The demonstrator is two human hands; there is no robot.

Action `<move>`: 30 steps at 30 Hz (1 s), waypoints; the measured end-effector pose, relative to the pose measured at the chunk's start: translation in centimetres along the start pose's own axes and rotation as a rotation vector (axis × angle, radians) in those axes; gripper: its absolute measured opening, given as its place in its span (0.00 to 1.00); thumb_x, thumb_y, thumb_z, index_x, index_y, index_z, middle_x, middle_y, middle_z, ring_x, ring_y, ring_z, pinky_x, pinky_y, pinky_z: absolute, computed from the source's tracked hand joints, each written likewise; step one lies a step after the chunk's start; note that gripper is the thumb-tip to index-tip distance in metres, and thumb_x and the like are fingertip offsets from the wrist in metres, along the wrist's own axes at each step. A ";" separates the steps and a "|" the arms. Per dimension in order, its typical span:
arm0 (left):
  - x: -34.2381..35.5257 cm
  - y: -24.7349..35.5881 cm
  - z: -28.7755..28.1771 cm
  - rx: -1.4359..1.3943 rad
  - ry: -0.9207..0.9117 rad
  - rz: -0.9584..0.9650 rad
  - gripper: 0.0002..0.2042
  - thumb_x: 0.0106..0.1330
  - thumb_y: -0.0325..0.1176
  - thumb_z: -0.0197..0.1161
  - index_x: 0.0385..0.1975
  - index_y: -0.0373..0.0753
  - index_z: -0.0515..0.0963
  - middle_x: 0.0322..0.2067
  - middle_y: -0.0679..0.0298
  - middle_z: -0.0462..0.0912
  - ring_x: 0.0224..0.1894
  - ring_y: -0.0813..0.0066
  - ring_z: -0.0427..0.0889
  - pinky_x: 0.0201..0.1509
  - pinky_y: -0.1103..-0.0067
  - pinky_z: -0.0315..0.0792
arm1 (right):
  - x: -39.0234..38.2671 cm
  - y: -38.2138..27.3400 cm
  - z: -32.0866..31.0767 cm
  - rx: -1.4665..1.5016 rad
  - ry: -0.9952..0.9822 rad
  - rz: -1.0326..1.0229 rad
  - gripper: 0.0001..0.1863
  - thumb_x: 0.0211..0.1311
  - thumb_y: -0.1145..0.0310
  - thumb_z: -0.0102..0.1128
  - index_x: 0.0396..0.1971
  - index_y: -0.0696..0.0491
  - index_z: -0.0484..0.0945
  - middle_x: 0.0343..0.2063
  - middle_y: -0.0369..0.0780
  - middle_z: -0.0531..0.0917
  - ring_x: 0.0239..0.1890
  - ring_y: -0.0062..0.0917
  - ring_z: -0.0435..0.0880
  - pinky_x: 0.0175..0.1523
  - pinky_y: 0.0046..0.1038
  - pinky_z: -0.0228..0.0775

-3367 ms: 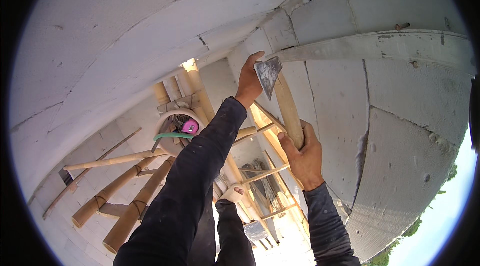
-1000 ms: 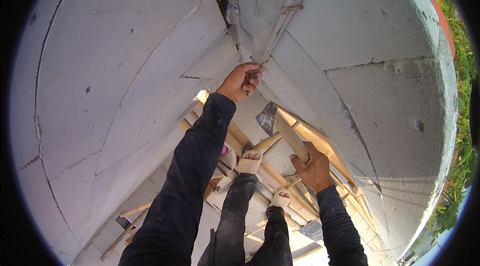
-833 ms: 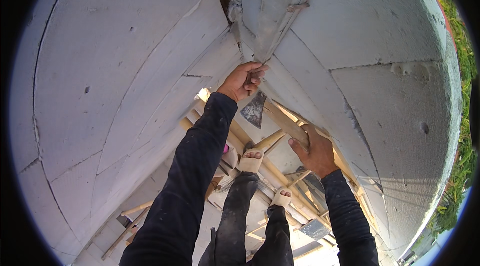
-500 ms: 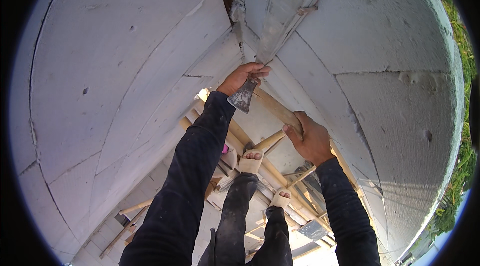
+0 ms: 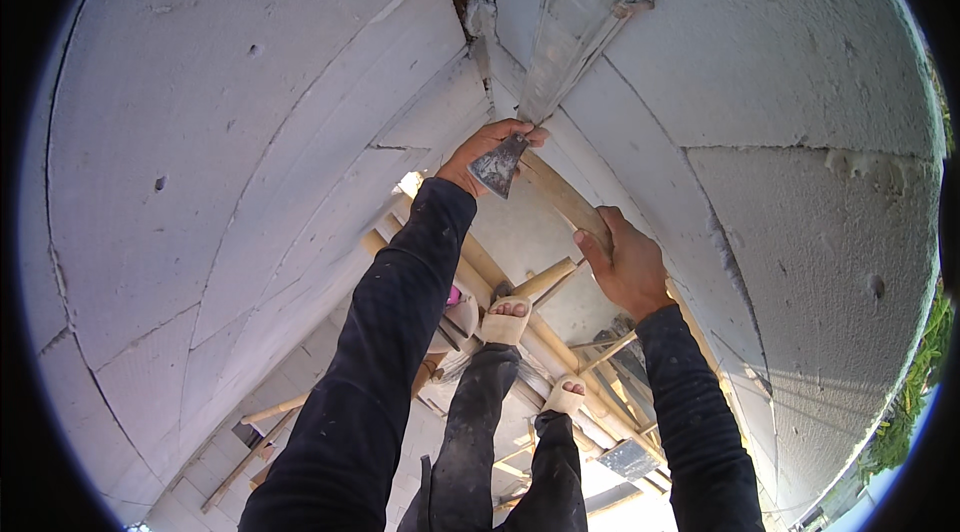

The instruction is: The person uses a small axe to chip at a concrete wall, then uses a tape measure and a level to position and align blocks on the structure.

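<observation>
My right hand [image 5: 628,267] is wrapped round the wooden handle [image 5: 560,190] of a hatchet, whose dark, worn steel head [image 5: 496,168] is up in front of my left hand [image 5: 478,150]. My left hand has its fingers curled at the lower end of a long pale batten [image 5: 590,2] in the block-wall corner; the hatchet head hides much of it, and whatever it pinches is too small to name. Short rusty pegs [image 5: 635,8] poke out beside the batten. A ragged gap [image 5: 460,2] runs along the corner.
Block walls [image 5: 200,162] close in on both sides. Below, my sandalled feet [image 5: 505,322] stand on bamboo poles [image 5: 475,257], with a round pale container [image 5: 455,317] beside them. A bamboo frame [image 5: 610,352] and a grey board [image 5: 628,460] lie lower down; greenery shows at the far right.
My right hand has raised the hatchet up and leftward to my left hand. My left hand has stayed at the batten's end. Earlier, the view was turned more toward the scaffold.
</observation>
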State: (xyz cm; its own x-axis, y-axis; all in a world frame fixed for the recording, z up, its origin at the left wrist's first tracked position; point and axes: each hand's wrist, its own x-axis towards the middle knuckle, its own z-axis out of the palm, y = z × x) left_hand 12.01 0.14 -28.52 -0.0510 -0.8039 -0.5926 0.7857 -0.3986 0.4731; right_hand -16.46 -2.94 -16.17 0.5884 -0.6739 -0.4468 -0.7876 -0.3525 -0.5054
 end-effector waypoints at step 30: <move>1.5 -0.7 -1.0 -0.212 0.088 -0.079 0.12 0.79 0.32 0.56 0.53 0.32 0.79 0.61 0.49 0.84 0.39 0.71 0.87 0.18 0.77 0.69 | 0.8 0.8 1.1 0.027 0.054 0.019 0.29 0.74 0.43 0.61 0.59 0.54 0.77 0.32 0.52 0.88 0.37 0.51 0.89 0.46 0.46 0.80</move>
State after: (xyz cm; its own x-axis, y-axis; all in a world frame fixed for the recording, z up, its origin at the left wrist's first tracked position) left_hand 12.03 -0.31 -30.38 -0.0707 -0.7288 -0.6811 0.8935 -0.3497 0.2816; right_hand -16.40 -3.03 -17.71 0.5616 -0.7149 -0.4165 -0.7930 -0.3216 -0.5174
